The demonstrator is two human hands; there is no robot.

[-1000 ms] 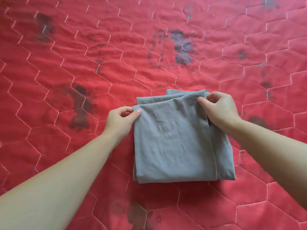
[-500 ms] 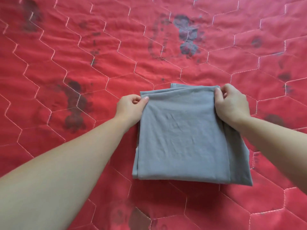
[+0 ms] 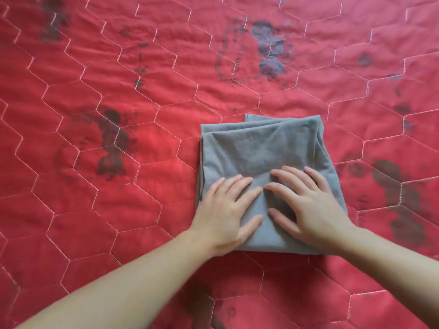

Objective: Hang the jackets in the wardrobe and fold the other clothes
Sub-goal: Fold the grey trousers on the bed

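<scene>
From the head camera, we see a grey garment (image 3: 259, 148) folded into a compact rectangle, lying flat on a red quilted bedcover (image 3: 118, 210) stitched in pale hexagons. Our left hand (image 3: 225, 212) and right hand (image 3: 308, 207) both rest palm-down on the near half of the fabric, side by side and almost touching at the forefingers. The fingers (image 3: 234, 186) of the left hand are straight and slightly spread, pressing the cloth and gripping nothing; the fingers (image 3: 288, 191) of the right hand lie the same way, flat and splayed, holding nothing.

Beyond the fingertips the garment's far half is bare, showing soft creases and several layered edges at its far border, with one small corner poking out past the rest. To the left of the left fingers the stacked side edges of the fold are visible. To the right of the right fingers a narrower under-layer sticks out along the side.

Around the garment the bedcover carries dark, worn patches (image 3: 111, 143): one group well left of the left fingers, another far beyond the fingertips, more just right of the right hand. Nothing lies between the hands and the cloth. Both bare forearms reach in from the near edge.
</scene>
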